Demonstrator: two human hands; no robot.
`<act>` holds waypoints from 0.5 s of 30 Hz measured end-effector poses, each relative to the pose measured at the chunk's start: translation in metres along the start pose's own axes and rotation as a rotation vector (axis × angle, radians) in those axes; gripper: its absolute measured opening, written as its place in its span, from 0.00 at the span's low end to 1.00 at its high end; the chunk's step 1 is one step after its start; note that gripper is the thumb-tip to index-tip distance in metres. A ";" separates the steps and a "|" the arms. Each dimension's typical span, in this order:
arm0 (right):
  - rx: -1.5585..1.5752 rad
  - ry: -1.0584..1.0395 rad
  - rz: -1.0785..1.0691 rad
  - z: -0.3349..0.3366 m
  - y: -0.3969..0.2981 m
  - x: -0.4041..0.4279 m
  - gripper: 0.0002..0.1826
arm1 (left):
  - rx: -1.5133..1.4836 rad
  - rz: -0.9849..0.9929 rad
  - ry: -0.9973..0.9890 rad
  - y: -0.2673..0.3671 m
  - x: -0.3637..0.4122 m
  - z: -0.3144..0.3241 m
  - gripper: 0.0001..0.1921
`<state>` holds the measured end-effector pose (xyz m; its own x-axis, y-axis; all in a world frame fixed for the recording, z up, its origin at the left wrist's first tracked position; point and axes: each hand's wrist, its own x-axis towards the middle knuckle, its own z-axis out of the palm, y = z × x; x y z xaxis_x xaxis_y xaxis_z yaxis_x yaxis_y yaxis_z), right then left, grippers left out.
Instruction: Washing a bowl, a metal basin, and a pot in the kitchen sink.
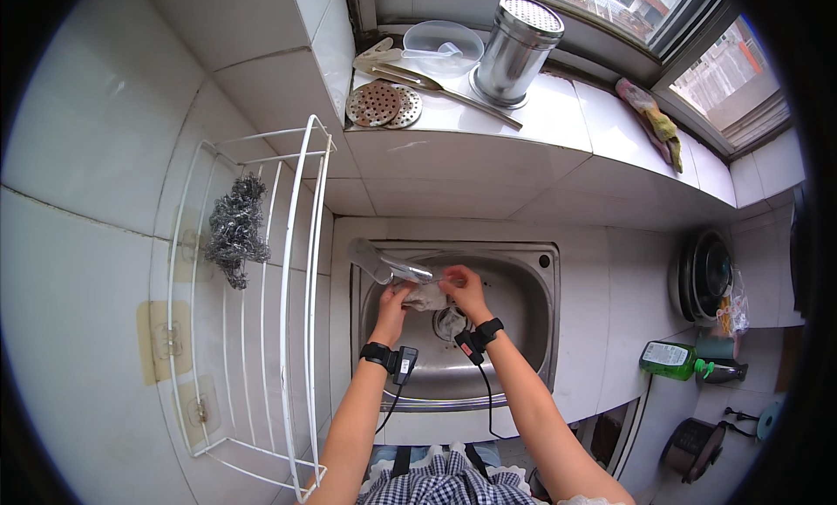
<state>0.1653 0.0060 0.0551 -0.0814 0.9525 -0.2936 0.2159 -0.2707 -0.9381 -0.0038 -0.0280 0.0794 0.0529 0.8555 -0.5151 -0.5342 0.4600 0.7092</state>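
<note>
Over the stainless steel sink (516, 367), my left hand (392, 312) grips a crumpled whitish, wet-looking cloth (425, 297) by its left side. My right hand (467, 292) is at the cloth's right end with thumb and fingers bent towards each other. Whether it pinches the cloth is too small to tell. The metal faucet spout (410, 270) reaches in from the left just above the cloth and covers part of its far edge. Below the hands lies the sink drain (450, 324), with something pale in it. Both wrists wear black straps with cabled devices.
A white wire rack (288, 256) with steel wool (237, 230) projects from the left wall. The window ledge bears a metal shaker (520, 53), a plastic bowl (444, 37) and perforated discs (376, 104). Rightward are stacked pans (706, 276) and a green soap bottle (670, 360).
</note>
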 end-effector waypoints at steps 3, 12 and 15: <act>-0.039 0.122 -0.003 -0.007 0.015 -0.010 0.14 | -0.086 0.009 -0.023 -0.006 -0.004 0.006 0.15; 0.417 -0.014 0.319 0.023 -0.018 -0.044 0.11 | 0.399 0.219 -0.086 -0.023 -0.019 0.011 0.10; 0.376 0.026 0.152 0.025 -0.009 -0.048 0.08 | 0.486 0.044 0.100 -0.024 -0.017 0.014 0.12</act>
<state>0.1430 -0.0411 0.0734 -0.0503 0.8994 -0.4343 -0.1473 -0.4368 -0.8874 0.0194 -0.0505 0.0782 -0.0550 0.8605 -0.5065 -0.0779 0.5020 0.8613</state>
